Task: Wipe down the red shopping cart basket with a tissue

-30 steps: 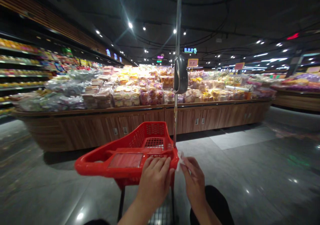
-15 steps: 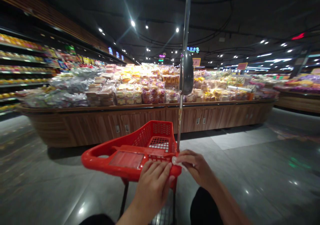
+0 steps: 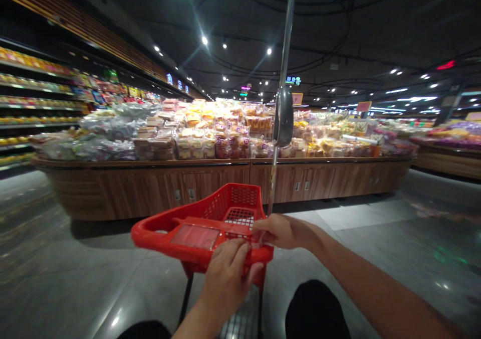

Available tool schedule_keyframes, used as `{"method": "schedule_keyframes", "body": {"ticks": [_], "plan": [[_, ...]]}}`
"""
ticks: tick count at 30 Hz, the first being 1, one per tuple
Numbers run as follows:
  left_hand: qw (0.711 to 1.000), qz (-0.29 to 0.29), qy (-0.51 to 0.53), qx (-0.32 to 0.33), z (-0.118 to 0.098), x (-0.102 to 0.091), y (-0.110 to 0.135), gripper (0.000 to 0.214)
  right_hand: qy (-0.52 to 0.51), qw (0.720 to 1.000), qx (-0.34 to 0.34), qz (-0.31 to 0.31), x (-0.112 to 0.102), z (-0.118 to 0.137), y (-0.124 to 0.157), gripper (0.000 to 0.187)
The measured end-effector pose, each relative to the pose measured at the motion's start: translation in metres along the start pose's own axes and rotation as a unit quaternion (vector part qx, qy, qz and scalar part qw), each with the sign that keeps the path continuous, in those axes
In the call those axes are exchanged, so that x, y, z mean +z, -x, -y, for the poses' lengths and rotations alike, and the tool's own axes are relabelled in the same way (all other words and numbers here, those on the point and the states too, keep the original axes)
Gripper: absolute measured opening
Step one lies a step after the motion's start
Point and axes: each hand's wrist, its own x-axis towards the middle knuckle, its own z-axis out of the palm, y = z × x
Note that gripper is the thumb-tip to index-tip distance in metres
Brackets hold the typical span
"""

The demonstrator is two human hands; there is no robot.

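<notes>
A red plastic shopping cart (image 3: pixel 176 231) stands in front of me on the shop floor. My left hand (image 3: pixel 225 281) grips the cart's near handle rim, fingers curled over it. My right hand (image 3: pixel 280 231) reaches over the cart's right rear corner with the fingers pinched on a small white scrap that I cannot make out. A tall metal pole (image 3: pixel 281 98) rises from that corner, with a dark grey holder partway up.
A long wooden display counter (image 3: pixel 210 183) heaped with bagged baked goods (image 3: pixel 210 131) runs across ahead. Stocked shelves (image 3: pixel 33 108) line the left wall. Another display (image 3: pixel 447 148) is at the far right. The grey tiled floor (image 3: pixel 376 238) is glossy.
My right hand has moved up and forward from beside the handle to over the cart's right corner by the pole. The cart and view have shifted slightly right.
</notes>
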Motion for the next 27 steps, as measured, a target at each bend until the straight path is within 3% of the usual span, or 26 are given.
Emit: {"method": "schedule_keyframes", "body": {"ticks": [4, 8, 11, 14, 18, 22, 27], "plan": [[1.0, 0.016, 0.018, 0.012, 0.003, -0.006, -0.003, 0.027, 0.046, 0.998, -0.008, -0.049, 0.009, 0.007, 0.007, 0.015], [0.999, 0.005, 0.034, 0.002, 0.008, -0.01, -0.002, 0.025, -0.001, 0.985, 0.006, -0.175, 0.037, 0.03, 0.017, 0.018], [0.999, 0.008, 0.047, -0.012, 0.013, -0.015, 0.001, 0.024, -0.066, 0.95, -0.002, -0.304, 0.069, 0.034, 0.024, 0.026], [0.998, -0.002, 0.057, -0.004, 0.017, -0.02, 0.002, 0.024, -0.055, 0.914, -0.056, -0.397, 0.097, 0.02, 0.028, 0.037], [0.998, -0.011, 0.064, 0.013, 0.02, -0.027, 0.0, 0.024, -0.049, 0.894, -0.021, -0.445, 0.118, 0.008, 0.026, 0.05], [0.997, -0.01, 0.076, 0.021, 0.023, -0.033, 0.001, 0.025, -0.084, 0.881, -0.018, -0.464, 0.129, 0.023, 0.024, 0.054], [0.996, -0.007, 0.084, 0.031, 0.03, -0.033, 0.005, 0.028, -0.097, 0.878, -0.014, -0.469, 0.139, 0.015, 0.03, 0.049]]}}
